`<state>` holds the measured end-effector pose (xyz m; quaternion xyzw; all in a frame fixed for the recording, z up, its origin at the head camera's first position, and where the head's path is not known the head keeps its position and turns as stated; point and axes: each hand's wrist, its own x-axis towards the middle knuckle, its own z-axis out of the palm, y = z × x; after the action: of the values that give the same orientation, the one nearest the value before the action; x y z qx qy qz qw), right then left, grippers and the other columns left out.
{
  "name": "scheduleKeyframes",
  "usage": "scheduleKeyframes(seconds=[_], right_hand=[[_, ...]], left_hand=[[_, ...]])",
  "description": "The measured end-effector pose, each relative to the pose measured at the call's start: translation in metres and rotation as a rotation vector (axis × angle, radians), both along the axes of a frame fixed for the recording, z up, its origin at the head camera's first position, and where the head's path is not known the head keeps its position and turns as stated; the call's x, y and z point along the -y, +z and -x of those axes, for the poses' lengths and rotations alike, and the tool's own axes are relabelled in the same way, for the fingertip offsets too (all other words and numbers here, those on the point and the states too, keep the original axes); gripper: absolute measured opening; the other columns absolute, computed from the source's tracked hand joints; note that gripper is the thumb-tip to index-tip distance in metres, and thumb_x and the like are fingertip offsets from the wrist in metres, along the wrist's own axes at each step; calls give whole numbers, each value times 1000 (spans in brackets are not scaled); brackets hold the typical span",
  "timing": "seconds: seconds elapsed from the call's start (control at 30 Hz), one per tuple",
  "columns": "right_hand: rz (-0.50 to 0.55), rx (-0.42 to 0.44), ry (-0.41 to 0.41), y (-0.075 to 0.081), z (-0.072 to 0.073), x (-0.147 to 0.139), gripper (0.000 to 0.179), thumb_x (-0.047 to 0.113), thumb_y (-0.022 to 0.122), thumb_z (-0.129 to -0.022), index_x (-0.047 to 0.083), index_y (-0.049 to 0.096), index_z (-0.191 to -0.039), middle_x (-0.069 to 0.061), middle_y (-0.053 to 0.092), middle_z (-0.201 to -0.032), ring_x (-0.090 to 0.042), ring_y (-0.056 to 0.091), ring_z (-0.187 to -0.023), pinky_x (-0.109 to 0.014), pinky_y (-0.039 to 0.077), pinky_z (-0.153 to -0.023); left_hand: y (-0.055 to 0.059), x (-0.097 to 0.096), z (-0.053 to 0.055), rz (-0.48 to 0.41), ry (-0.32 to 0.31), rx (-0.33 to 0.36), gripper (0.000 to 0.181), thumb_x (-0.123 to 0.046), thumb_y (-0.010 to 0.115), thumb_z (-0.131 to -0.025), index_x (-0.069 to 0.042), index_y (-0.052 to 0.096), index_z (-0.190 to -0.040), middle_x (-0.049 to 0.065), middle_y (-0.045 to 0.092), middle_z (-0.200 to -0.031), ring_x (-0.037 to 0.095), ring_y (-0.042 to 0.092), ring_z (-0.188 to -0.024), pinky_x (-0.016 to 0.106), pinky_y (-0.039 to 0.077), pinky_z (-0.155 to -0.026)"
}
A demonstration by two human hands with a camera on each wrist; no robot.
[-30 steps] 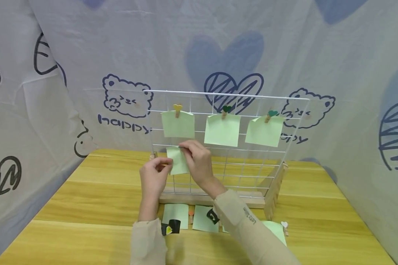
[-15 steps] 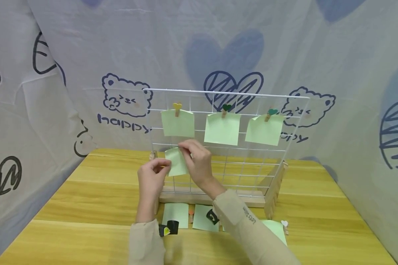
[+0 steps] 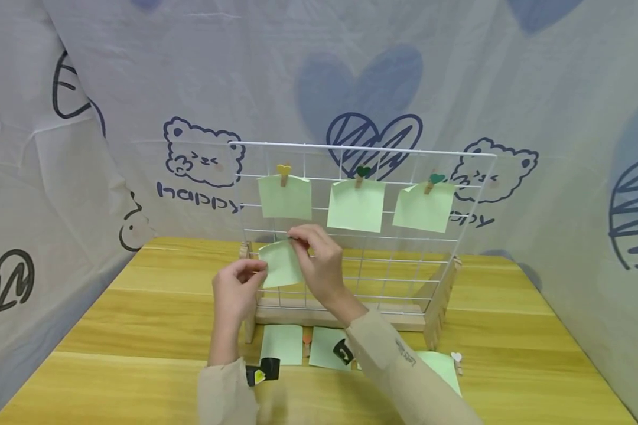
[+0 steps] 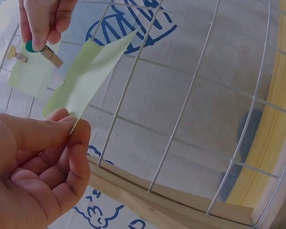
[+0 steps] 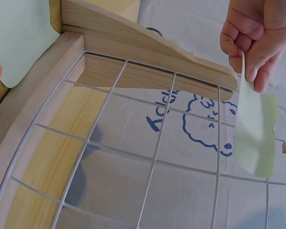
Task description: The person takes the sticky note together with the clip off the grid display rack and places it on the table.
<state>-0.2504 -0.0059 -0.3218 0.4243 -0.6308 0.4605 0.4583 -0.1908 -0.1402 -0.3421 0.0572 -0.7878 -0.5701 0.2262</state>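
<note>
My left hand [image 3: 239, 289] pinches the left edge of a pale green paper note [image 3: 282, 264] between thumb and fingers. The note stands slightly tilted in front of the lower left part of a white wire grid [image 3: 351, 277]. In the left wrist view, the same note [image 4: 93, 71] bends outward from the fingertips. My right hand [image 3: 321, 262] is at the note's upper right. Its fingers pinch a small wooden clothespin [image 4: 52, 56] by the end with a dark green heart. The clothespin's tip is close to the note; whether they touch I cannot tell.
Three green notes hang along the grid's upper row, like this left one [image 3: 285, 198], each under a heart clothespin. Before the wooden base [image 3: 340, 319] lie several more notes [image 3: 282, 344], an orange-topped clothespin [image 3: 306, 345] and a white-heart one [image 3: 457, 361].
My left hand has moved left and slightly down, drawing the note with it, so more of the paper shows. The right hand has stayed almost in place.
</note>
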Motion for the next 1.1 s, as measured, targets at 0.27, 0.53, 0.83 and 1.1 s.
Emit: scheduleKeyframes(seconds=[0.27,0.53,0.83,1.1], right_hand=[[-16,44,38,-3,-6,-5,14,-13,67,-69,-6,61,-79,-14,61,-77,-18,54,-61,-17,45,-54],[-24,71,61,-11,-9,-10,14,-11,68,-70,-4,61,-80,-13,62,-79,-19,57,-66,-19,47,-57],[-13,117,126,-20,-13,-12,13,-11,68,-70,-5,62,-80,-13,61,-79,-19,58,-66,-20,49,-61],[-8,188,170,-29,-18,-11,13,-12,68,-70,-6,63,-80,-14,62,-78,-20,59,-66,-20,50,-60]], left_hand=[[0,6,-10,19,-34,7,11,7,58,-82,7,64,-91,19,63,-92,24,59,-81,14,45,-63],[-1,13,-19,45,0,46,13,6,56,-83,5,65,-92,16,63,-91,15,54,-71,16,44,-58],[-2,23,-30,87,12,115,12,4,57,-83,4,66,-91,14,63,-88,16,51,-70,19,42,-57],[-6,33,-38,110,-37,141,12,4,56,-84,5,65,-93,15,62,-91,16,50,-70,20,42,-56]])
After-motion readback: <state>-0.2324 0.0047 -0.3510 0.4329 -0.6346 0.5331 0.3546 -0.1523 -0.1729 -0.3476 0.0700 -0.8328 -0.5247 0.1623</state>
